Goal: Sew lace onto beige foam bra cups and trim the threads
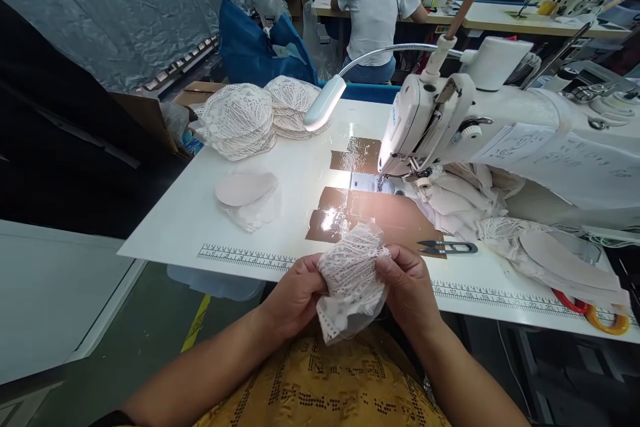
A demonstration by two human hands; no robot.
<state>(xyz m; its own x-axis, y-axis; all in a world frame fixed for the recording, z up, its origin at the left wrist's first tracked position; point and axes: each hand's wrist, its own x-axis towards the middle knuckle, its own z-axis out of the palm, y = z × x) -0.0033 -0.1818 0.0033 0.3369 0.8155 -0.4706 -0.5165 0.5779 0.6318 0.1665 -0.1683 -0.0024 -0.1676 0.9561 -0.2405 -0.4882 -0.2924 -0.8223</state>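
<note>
Between my two hands, just off the table's front edge, is a white lace piece [353, 273] with a sheer layer at its lower end. My left hand [297, 293] pinches its left side, fingers curled behind. On the opposite side my right hand [410, 283] grips the lace between thumb and fingers. Beyond the hands stands a white sewing machine [415, 120], its needle area lit. Black thread snips [447, 247] lie to the right of my right hand. A pale oval pad [247, 189] rests on sheer fabric at the table's left.
Stacks of lace pieces [240, 121] sit at the table's back left under a lamp [325, 103]. More pale pieces [455, 197] are heaped behind the needle. Scissors with red and orange handles [607, 320] lie at the right edge, partly covered. A person [373, 10] sits at another table.
</note>
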